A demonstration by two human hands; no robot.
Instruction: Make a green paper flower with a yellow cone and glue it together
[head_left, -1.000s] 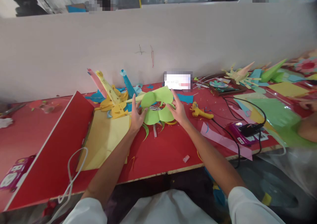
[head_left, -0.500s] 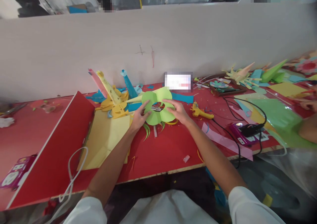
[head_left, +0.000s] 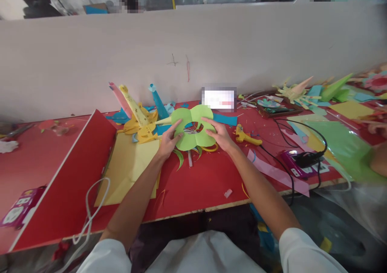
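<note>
A light-green flower-shaped paper cutout (head_left: 201,139) with rounded lobes and a round hole in its middle is held up over the red table (head_left: 193,188). My left hand (head_left: 169,141) pinches its left edge, thumb and fingers closed on the paper. On the opposite edge, my right hand (head_left: 222,135) grips it the same way. Fold creases run through the cutout. Curled green paper strips (head_left: 179,160) and a small clear stick (head_left: 190,158) lie just below it, while a blue paper strip (head_left: 225,119) shows behind its right side.
To the right lie a yellow glue gun (head_left: 248,136), a pink paper strip (head_left: 269,168) and a purple power box (head_left: 298,162) with black cables. Paper cones (head_left: 133,104) stand at the back left above yellow sheets (head_left: 127,168). Another person's arm (head_left: 379,160) is at far right.
The green cutout has spread flatter and wider, its hole now broader. My hands have moved slightly apart, still holding its two sides.
</note>
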